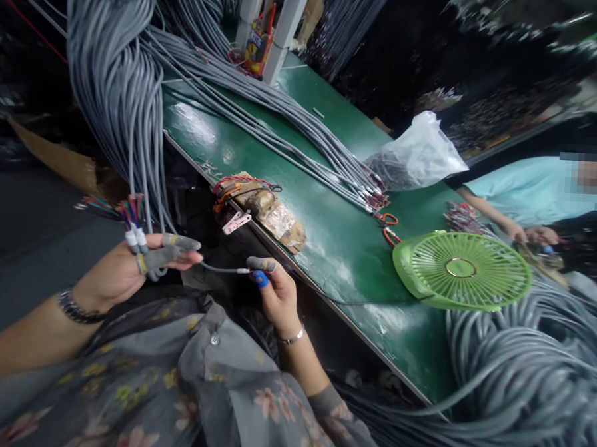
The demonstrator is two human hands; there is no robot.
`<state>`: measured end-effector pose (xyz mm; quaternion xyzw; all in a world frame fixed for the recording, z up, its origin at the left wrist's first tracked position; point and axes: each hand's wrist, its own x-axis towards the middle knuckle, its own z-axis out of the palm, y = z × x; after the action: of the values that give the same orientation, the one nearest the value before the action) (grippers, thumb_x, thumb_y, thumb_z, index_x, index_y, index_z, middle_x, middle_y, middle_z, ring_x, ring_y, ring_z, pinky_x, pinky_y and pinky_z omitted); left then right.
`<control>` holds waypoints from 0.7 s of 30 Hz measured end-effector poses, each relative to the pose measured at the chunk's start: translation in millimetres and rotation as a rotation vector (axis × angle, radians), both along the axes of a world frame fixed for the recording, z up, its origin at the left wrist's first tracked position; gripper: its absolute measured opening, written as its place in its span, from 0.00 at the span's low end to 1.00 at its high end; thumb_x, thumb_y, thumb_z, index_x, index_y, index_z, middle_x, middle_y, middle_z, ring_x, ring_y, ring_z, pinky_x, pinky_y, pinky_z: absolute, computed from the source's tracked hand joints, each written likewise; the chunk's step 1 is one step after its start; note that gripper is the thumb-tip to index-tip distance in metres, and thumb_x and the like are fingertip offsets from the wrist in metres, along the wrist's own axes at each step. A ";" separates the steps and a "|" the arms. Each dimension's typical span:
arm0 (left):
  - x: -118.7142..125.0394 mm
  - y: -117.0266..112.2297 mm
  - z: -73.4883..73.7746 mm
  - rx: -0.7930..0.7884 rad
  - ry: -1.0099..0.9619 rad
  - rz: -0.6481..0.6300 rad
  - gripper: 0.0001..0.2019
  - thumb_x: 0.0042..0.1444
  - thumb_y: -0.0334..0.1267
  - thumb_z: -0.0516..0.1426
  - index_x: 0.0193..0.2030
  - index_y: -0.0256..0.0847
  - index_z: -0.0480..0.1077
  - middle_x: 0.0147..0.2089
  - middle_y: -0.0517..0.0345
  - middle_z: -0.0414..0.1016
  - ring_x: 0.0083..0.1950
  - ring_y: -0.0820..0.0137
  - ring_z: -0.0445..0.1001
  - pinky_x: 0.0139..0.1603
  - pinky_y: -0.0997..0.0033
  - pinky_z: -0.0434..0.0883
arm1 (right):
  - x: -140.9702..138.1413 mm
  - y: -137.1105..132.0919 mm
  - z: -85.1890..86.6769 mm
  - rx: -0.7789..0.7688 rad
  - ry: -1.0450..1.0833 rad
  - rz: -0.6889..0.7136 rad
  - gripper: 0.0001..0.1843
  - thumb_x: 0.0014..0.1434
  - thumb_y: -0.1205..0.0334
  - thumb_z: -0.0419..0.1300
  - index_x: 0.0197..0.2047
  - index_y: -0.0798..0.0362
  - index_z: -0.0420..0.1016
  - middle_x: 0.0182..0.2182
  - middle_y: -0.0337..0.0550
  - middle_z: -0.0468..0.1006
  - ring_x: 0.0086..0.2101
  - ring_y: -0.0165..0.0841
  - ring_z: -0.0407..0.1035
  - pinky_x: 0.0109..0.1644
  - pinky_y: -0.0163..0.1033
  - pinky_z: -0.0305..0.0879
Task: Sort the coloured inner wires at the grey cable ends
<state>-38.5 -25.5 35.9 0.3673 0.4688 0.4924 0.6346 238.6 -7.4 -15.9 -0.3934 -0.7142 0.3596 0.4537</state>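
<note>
My left hand is closed around the ends of a few grey cables, whose white sleeves and coloured wire tips stick up above my fingers. These cables hang down from a thick grey cable bundle at the upper left. My right hand, with grey and blue finger covers, pinches the end of one thin grey cable that stretches across to my left hand. Both hands hover below the near edge of the green table.
More grey cables lie across the table, ending in red-tipped wires. A green fan, a plastic bag, a taped block with a pink clip and a heap of cables are near. Another person in a light blue shirt works at the right.
</note>
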 end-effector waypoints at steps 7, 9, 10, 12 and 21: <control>26.5 5.4 -4.0 -0.022 0.246 -0.225 0.15 0.39 0.52 0.74 0.28 0.44 0.85 0.32 0.54 0.88 0.36 0.58 0.82 0.43 0.61 0.80 | -51.1 22.4 24.7 -0.040 0.040 0.275 0.08 0.65 0.57 0.63 0.41 0.50 0.83 0.36 0.44 0.82 0.37 0.35 0.76 0.46 0.41 0.75; 27.7 4.7 -9.3 -0.033 0.255 -0.241 0.15 0.40 0.53 0.73 0.24 0.43 0.83 0.28 0.53 0.86 0.32 0.59 0.81 0.40 0.61 0.80 | -62.9 26.7 15.5 -0.241 0.160 0.235 0.11 0.61 0.53 0.67 0.42 0.50 0.83 0.36 0.43 0.83 0.37 0.35 0.76 0.46 0.41 0.75; 27.5 4.0 -12.3 -0.052 0.255 -0.246 0.16 0.41 0.54 0.72 0.24 0.43 0.82 0.27 0.51 0.85 0.31 0.60 0.81 0.38 0.62 0.80 | -67.1 28.0 9.4 -0.363 0.230 0.222 0.14 0.58 0.50 0.69 0.42 0.50 0.82 0.35 0.41 0.82 0.35 0.34 0.76 0.44 0.41 0.76; 26.8 2.5 -18.1 -0.106 0.252 -0.242 0.17 0.42 0.55 0.72 0.23 0.42 0.82 0.26 0.48 0.85 0.28 0.61 0.80 0.34 0.64 0.79 | -71.9 29.4 -2.6 -0.563 0.365 0.190 0.21 0.49 0.47 0.75 0.42 0.51 0.81 0.32 0.38 0.81 0.32 0.32 0.74 0.42 0.40 0.76; 31.6 12.1 -23.8 -0.133 0.276 -0.237 0.17 0.34 0.53 0.74 0.21 0.44 0.79 0.27 0.53 0.84 0.32 0.62 0.80 0.36 0.66 0.78 | -71.6 28.2 -13.8 -0.769 0.565 0.232 0.31 0.37 0.49 0.82 0.42 0.51 0.81 0.29 0.35 0.80 0.30 0.31 0.75 0.42 0.40 0.76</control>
<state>-6.8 -13.3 12.1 0.4413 0.5364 0.3271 0.6407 167.1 20.9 -29.7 -0.3373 -0.4178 0.7382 0.4085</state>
